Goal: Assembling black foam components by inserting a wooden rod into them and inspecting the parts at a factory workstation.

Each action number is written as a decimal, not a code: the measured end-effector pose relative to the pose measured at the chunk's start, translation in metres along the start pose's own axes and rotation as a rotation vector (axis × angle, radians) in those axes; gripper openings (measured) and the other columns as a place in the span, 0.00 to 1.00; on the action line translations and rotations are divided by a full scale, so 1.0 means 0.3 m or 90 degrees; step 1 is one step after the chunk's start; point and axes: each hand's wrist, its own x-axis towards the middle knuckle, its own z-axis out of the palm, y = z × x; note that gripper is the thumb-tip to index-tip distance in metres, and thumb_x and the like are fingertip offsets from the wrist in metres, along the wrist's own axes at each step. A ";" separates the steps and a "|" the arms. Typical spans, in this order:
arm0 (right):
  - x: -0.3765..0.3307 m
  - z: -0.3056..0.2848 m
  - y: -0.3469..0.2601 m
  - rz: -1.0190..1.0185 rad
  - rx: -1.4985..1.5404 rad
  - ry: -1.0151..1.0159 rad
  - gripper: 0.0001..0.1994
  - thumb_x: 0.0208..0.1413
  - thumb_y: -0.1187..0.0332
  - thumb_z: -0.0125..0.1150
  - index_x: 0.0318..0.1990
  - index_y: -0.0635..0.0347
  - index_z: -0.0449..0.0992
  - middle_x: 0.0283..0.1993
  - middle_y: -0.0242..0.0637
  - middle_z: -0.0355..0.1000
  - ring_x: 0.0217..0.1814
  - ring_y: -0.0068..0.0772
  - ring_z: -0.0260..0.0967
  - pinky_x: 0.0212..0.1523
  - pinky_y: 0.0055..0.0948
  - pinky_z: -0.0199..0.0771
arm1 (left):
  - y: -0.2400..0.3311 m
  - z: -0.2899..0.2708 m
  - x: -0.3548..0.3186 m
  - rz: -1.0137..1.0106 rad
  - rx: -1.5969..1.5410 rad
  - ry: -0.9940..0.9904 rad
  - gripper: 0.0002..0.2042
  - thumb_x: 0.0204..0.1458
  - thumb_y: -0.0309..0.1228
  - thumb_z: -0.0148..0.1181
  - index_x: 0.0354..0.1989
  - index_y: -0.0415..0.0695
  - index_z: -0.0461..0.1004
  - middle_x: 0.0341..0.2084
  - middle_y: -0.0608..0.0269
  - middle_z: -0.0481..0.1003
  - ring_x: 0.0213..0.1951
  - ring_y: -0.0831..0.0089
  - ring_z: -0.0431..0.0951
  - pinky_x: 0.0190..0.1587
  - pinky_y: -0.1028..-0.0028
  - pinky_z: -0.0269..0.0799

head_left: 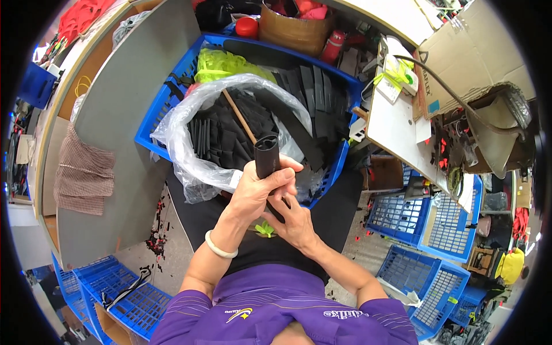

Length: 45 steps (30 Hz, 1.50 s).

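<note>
— What has the left hand (256, 190) got?

— It is clenched around a black rolled tube (267, 156), gripping the lower half so the open end stands up above the thumb. The tube sits over the lap, just in front of the blue crate (150, 118).

— And the right hand (294, 221)?

— Lower, just beneath the left, fingers curled against the bottom of the tube. Whether it truly pinches the material or only steadies it, I cannot tell; the left hand hides the contact.

— How would you do this well?

— My judgement: keep the left grip firm so the roll doesn't spring loose, and let the right hand work the lower edge square, so the layers stay even at the open end.

— What lies around them?

— Just beyond the hands, a clear plastic bag (184, 152) sits open in the crate, full of flat black pieces (221, 135), with a thin wooden stick (238, 116) leaning through them. Further back in the crate are longer black strips (313, 92) and a yellow-green bundle (221, 62). To the right stands a white table (394, 123), with more blue crates (425, 215) on the floor below it.
</note>
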 end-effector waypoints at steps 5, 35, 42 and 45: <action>0.022 -0.003 -0.022 -0.019 -0.015 0.030 0.20 0.43 0.69 0.66 0.46 0.50 0.70 0.34 0.38 0.66 0.22 0.44 0.70 0.19 0.35 0.71 | 0.006 -0.004 -0.016 0.031 -0.087 -0.013 0.09 0.50 0.29 0.60 0.35 0.36 0.73 0.17 0.61 0.71 0.16 0.82 0.67 0.20 0.83 0.62; 0.120 -0.254 -0.227 -0.130 0.056 0.129 0.16 0.35 0.70 0.72 0.35 0.60 0.77 0.23 0.30 0.64 0.26 0.25 0.57 0.34 0.26 0.56 | -0.024 0.059 -0.156 0.313 0.461 0.033 0.34 0.37 0.17 0.62 0.58 0.39 0.60 0.22 0.64 0.69 0.25 0.77 0.70 0.29 0.78 0.66; 0.118 -0.270 -0.245 -0.043 0.212 0.139 0.19 0.36 0.72 0.70 0.41 0.59 0.77 0.28 0.30 0.70 0.31 0.27 0.62 0.38 0.28 0.57 | -0.040 0.005 -0.163 0.239 0.347 -0.031 0.13 0.40 0.23 0.65 0.37 0.38 0.75 0.25 0.62 0.75 0.27 0.77 0.74 0.30 0.78 0.68; 0.120 -0.297 -0.239 -0.078 0.168 0.097 0.11 0.37 0.74 0.69 0.33 0.56 0.79 0.27 0.31 0.69 0.30 0.29 0.63 0.37 0.29 0.58 | -0.018 0.001 -0.146 0.307 0.425 0.010 0.09 0.40 0.21 0.65 0.32 0.38 0.75 0.23 0.61 0.75 0.25 0.73 0.75 0.27 0.77 0.69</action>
